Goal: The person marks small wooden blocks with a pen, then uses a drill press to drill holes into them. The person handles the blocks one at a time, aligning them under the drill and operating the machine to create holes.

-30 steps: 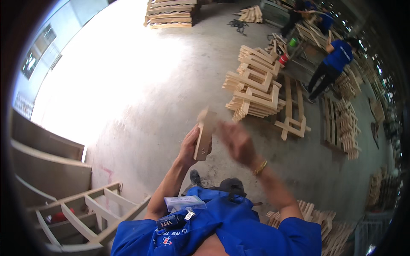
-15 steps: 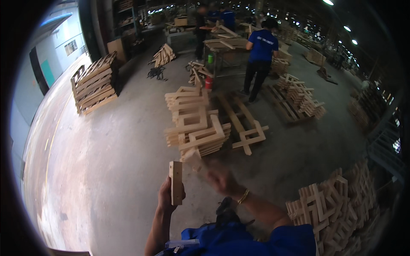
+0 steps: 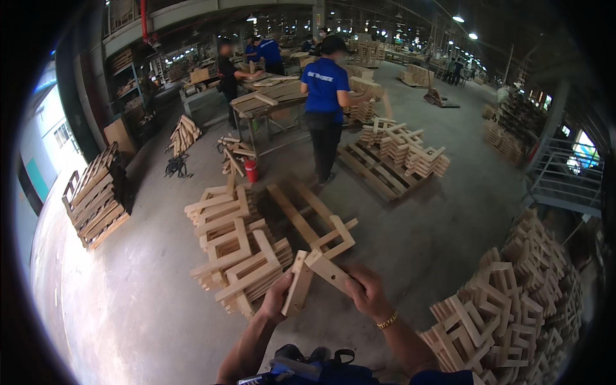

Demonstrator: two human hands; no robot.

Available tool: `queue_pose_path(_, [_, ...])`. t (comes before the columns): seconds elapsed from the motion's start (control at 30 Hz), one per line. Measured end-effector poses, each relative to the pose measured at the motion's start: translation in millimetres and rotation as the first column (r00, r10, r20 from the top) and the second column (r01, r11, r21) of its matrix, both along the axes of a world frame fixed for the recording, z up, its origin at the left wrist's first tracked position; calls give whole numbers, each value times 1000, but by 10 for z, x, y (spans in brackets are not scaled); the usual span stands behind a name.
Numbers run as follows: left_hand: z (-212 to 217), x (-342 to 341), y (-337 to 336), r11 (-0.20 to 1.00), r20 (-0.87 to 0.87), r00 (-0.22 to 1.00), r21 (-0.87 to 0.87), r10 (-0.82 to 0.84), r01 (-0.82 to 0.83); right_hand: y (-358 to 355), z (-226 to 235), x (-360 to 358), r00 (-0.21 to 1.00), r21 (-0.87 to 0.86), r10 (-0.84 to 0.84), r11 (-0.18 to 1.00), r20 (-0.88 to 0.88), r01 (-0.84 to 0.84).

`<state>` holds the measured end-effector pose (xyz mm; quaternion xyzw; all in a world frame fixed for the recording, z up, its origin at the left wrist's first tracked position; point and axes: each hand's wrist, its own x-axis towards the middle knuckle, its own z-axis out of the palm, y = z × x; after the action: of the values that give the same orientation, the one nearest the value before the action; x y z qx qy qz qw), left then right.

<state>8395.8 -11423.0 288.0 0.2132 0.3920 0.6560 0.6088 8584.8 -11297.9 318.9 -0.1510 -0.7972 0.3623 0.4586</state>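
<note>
My left hand (image 3: 278, 296) is closed round a short light wooden bar (image 3: 297, 287), held tilted with its upper end away from me. My right hand (image 3: 368, 294) grips a second wooden bar (image 3: 328, 271), which slants up to the left and has a dark round hole in its face. The far ends of the two bars come together in front of me; whether they are joined, I cannot tell. Just beyond my left hand stands a pile of angled wooden frames (image 3: 234, 253). Right of it, a wooden frame (image 3: 340, 239) lies on a low pallet (image 3: 292, 212).
Another heap of wooden frames (image 3: 507, 308) rises at the lower right. Farther off are a loaded pallet (image 3: 369, 170), a workbench (image 3: 266, 102), a red container (image 3: 251, 171) and stacked pallets (image 3: 96, 199) at left. A person in a blue shirt (image 3: 326, 86) stands beside the bench.
My view has swung right and up. My right hand, blurred before, now grips a bar against the end of the left one. The left hand's bar has tilted from near upright.
</note>
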Motion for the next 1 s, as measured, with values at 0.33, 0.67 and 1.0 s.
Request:
queue_pose_path(0.33, [-317,333,2137,911,21,929,-191,-370,367,1966,-31,866,929,102,-323,946,180,309])
queue_pose_path(0.67, [-20,932,4836,896,207,881,-38,-425,442,3437,-606,1409,823,277,-326,937,465,214])
queue_pose_path(1.0, [-300,1356,7259,826,178,831,-123,-527,551,5915,-1063,2096,890,231,-423,895,169,382])
